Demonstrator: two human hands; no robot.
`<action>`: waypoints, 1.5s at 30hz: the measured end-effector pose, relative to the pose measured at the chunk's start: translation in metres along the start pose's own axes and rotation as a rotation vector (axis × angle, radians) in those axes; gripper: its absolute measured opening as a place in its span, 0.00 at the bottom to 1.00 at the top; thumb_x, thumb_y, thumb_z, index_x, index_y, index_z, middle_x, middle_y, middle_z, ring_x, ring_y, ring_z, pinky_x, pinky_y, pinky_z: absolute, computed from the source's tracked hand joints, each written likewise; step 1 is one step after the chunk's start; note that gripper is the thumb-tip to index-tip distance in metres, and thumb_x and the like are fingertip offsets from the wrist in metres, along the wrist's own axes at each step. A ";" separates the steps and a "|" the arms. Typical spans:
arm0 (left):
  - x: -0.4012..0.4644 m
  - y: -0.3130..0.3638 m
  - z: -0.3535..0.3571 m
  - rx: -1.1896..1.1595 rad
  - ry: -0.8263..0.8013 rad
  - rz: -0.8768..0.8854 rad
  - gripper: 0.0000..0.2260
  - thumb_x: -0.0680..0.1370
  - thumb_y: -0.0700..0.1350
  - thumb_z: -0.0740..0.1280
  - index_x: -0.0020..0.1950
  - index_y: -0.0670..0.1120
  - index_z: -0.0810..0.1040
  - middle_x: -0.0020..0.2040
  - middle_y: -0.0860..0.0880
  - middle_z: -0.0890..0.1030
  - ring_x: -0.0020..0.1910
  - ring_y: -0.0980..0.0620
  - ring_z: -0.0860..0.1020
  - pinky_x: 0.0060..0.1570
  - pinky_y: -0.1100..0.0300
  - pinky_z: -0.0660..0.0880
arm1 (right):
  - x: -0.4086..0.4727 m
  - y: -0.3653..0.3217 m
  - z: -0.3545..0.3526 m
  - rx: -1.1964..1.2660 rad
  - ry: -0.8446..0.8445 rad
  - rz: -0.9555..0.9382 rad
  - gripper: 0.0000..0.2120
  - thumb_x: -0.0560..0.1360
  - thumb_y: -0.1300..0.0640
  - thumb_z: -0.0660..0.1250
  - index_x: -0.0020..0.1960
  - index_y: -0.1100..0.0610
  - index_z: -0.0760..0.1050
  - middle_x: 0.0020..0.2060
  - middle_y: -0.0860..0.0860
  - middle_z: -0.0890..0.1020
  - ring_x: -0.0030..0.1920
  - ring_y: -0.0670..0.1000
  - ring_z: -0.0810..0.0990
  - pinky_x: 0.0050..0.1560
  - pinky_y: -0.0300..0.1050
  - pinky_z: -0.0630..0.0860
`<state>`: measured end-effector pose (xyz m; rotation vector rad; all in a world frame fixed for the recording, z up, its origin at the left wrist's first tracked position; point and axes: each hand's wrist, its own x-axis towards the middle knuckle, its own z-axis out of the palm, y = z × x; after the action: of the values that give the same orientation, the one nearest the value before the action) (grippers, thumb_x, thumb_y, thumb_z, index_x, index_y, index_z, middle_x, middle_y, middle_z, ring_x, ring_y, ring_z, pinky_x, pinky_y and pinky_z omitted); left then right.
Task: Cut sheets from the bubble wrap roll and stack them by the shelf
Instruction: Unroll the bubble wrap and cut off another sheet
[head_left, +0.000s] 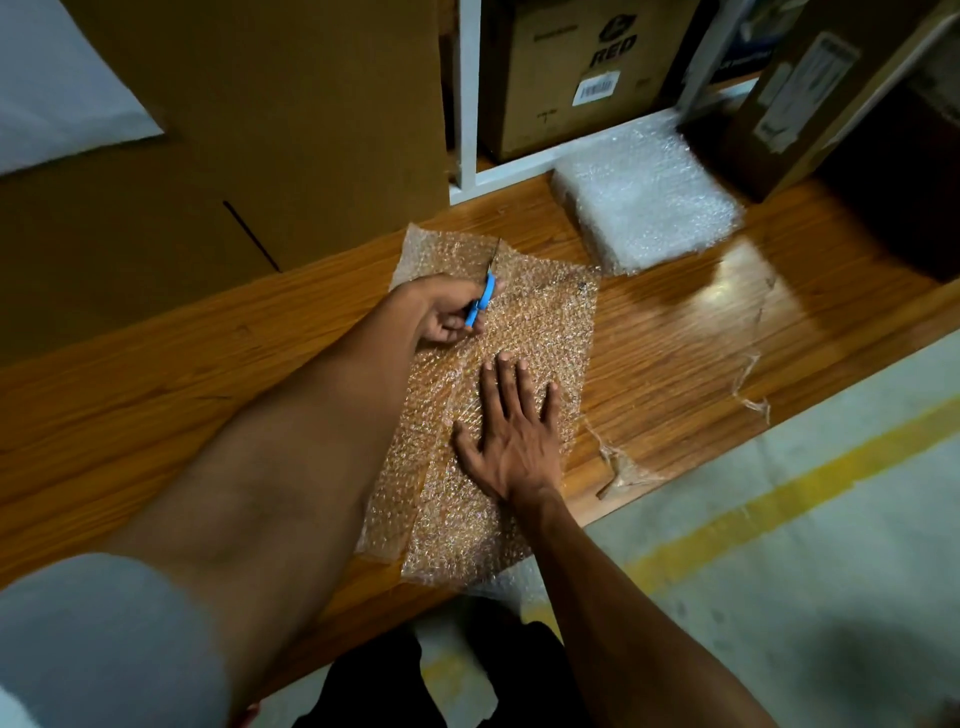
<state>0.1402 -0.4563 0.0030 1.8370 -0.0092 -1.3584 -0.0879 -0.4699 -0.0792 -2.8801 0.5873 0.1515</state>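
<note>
Left hand (447, 312) wrapped tight round blue scissors (480, 299), blades poking up past it, right hand (511, 431) flat w/ fingers spread, pressing on bubble wrap sheet (545, 322) under both hands, pile of cut sheets (644, 208) up & right of hands, touching white shelf (470, 93)

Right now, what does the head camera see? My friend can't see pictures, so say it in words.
A person cuts a bubble wrap sheet on a wooden floor: the left hand holds blue scissors, and the right hand presses the sheet flat. A stack of cut sheets lies by the white shelf, which holds cardboard boxes.
</note>
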 end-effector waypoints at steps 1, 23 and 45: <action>0.001 0.001 0.001 -0.007 0.011 0.013 0.17 0.80 0.57 0.69 0.44 0.44 0.78 0.39 0.45 0.81 0.26 0.60 0.70 0.28 0.68 0.70 | 0.000 0.000 0.000 0.001 -0.001 -0.001 0.42 0.82 0.29 0.38 0.85 0.54 0.38 0.85 0.55 0.40 0.84 0.57 0.37 0.80 0.69 0.38; 0.005 -0.032 -0.007 -0.031 0.411 0.261 0.07 0.79 0.44 0.74 0.54 0.42 0.83 0.45 0.44 0.87 0.38 0.51 0.86 0.40 0.52 0.81 | -0.002 0.001 -0.002 0.003 -0.012 -0.005 0.43 0.81 0.28 0.37 0.85 0.54 0.37 0.84 0.55 0.40 0.84 0.57 0.36 0.80 0.68 0.36; -0.065 -0.101 0.009 0.964 0.843 0.370 0.12 0.78 0.35 0.67 0.56 0.47 0.85 0.55 0.40 0.84 0.52 0.39 0.82 0.48 0.49 0.81 | -0.006 0.003 -0.003 0.037 -0.024 -0.015 0.42 0.81 0.29 0.34 0.85 0.56 0.37 0.84 0.54 0.39 0.84 0.56 0.36 0.80 0.67 0.35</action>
<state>0.0613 -0.3658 -0.0082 2.8819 -0.6171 -0.1962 -0.0942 -0.4714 -0.0762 -2.8418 0.5580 0.1705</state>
